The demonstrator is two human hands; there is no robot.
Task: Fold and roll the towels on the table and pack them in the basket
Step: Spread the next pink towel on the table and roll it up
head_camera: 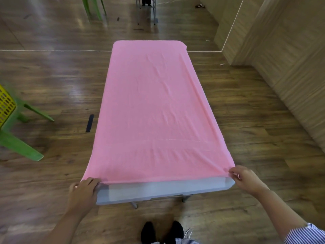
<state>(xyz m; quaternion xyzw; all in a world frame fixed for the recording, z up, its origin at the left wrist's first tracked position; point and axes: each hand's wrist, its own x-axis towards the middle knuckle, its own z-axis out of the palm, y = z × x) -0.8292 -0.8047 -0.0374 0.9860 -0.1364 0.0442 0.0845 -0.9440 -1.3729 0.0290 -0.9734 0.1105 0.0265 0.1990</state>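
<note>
Fingers of the left hand [84,188] and right hand [243,176] each pinch one near corner of one pink towel [154,110] spread flat over one gray table [158,190].

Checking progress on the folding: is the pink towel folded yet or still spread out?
Spread out. The pink towel lies flat in one layer along the table, with the left hand and right hand gripping its near corners.
</note>
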